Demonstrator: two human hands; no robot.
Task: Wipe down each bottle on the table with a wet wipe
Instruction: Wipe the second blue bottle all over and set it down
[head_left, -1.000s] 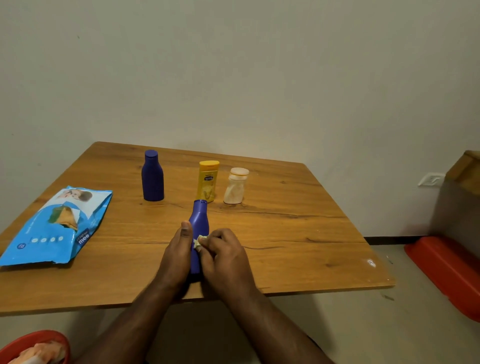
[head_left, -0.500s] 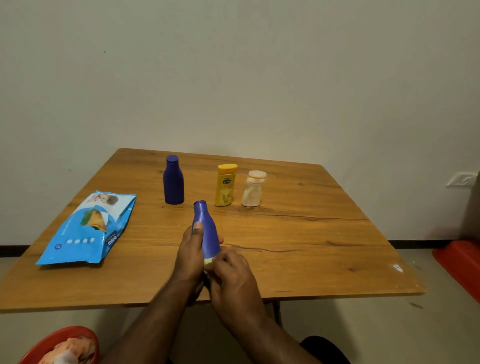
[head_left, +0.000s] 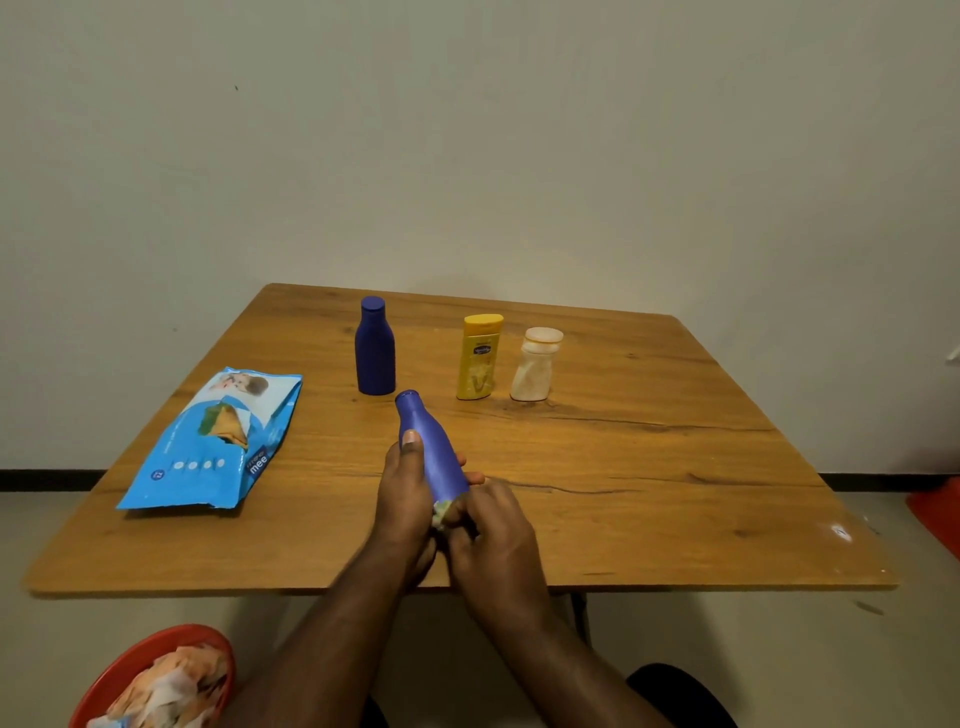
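My left hand (head_left: 404, 493) grips a purple-blue bottle (head_left: 430, 449), tilted with its capped neck pointing away and up-left, above the wooden table (head_left: 649, 467). At the bottle's bottom end, my right hand (head_left: 493, 535) pinches a small crumpled wet wipe (head_left: 441, 512) against it. Three more bottles stand upright farther back: a dark blue bottle (head_left: 375, 347), a yellow bottle (head_left: 479, 356) and a small whitish bottle (head_left: 536, 371).
A blue wet-wipe pack (head_left: 218, 441) lies flat on the table's left side. A red bin (head_left: 156, 675) holding used wipes sits on the floor at lower left. Another red object (head_left: 935, 514) shows at the right edge, on the floor.
The wipe in my right hand has slid from the bottle's middle down to its bottom end. The bottle has tilted a little more. The camera view has shifted left.
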